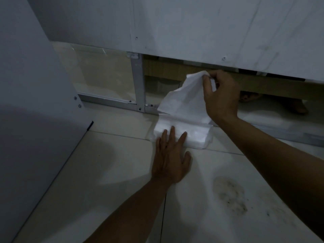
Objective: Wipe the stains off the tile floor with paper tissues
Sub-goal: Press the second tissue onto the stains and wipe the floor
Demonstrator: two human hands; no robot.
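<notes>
Left hand [171,158] flat on tissue pack [192,133]; right hand [221,97] pinching tissue [184,97] above.

- Left hand [171,155]: bare, no glove; a thin ring-like band appears to cross one finger, though dim light blurs it.
- Right hand [220,95]: bare, no glove, no ring or watch visible.
- Left forearm [133,209]: uncovered up to the lower frame edge; no sleeve or wristband shows.
- Right forearm [280,158]: likewise uncovered to the frame edge, with no sleeve or wristband.
</notes>
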